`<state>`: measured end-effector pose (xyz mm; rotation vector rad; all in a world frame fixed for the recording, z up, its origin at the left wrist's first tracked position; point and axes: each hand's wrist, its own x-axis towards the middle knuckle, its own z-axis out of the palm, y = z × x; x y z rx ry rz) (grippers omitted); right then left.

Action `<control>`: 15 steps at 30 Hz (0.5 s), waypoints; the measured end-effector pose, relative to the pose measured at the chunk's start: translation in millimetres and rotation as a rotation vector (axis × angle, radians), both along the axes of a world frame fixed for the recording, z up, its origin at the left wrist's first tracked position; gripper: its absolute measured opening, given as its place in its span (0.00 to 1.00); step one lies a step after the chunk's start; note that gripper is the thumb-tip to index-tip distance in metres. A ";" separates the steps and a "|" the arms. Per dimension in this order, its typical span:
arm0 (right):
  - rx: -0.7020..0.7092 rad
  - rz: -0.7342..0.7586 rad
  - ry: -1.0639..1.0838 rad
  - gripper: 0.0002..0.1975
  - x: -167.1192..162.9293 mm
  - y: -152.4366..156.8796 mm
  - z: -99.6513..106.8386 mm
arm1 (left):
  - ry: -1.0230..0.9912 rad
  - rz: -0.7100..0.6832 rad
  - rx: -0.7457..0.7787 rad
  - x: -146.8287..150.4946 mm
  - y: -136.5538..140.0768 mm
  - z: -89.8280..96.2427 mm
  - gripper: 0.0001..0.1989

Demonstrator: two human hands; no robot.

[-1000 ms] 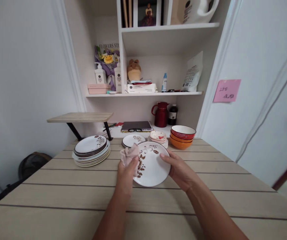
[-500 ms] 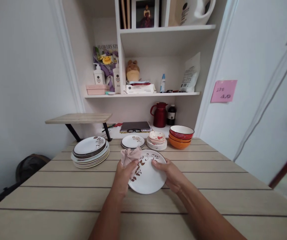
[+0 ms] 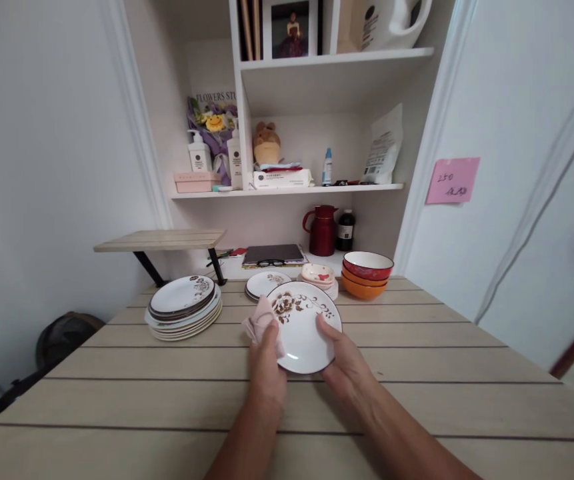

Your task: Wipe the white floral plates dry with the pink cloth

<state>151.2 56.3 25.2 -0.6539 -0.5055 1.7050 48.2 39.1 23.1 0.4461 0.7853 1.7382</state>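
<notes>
A white plate (image 3: 304,337) with a brown flower pattern and dark rim is held up above the table, its face tilted toward me. My left hand (image 3: 268,363) grips a pink cloth (image 3: 258,322) against the plate's left edge, thumb on top. On the right side, my right hand (image 3: 344,357) clasps the rim, its thumb on the face and the other fingers hidden underneath. Just behind the held plate lie small flowered plates (image 3: 265,283) and a stack of small pink-patterned dishes (image 3: 318,273), partly covered by it.
A stack of larger plates (image 3: 183,297) stands at the left, near a small wooden riser (image 3: 164,240). Nested bowls (image 3: 367,277), red over orange, sit at the back right. Behind the wooden table (image 3: 167,400) are a red jug (image 3: 323,230), a dark bottle (image 3: 345,230) and a laptop-like slab (image 3: 274,254).
The plate has turned in my hands, bringing its large flower to the upper left. It has shifted slightly up and right, and my left hand with the cloth has moved right.
</notes>
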 end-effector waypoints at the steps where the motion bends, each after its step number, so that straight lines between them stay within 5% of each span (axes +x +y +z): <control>1: -0.013 -0.017 0.018 0.21 -0.2 0.9 -1.1 | 0.007 -0.006 -0.006 3.3 -0.6 -3.7 0.24; 9: -0.116 -0.226 0.159 0.23 28.7 23.7 8.5 | 0.438 -0.203 -0.105 22.2 -4.7 -14.1 0.24; 12: -0.179 -0.365 0.156 0.24 40.1 31.1 11.9 | 0.644 0.177 -0.060 2.6 -5.4 0.3 0.21; 15: -0.248 -0.321 0.086 0.25 38.8 31.0 8.1 | 0.821 0.647 -0.035 -23.7 -2.4 9.1 0.20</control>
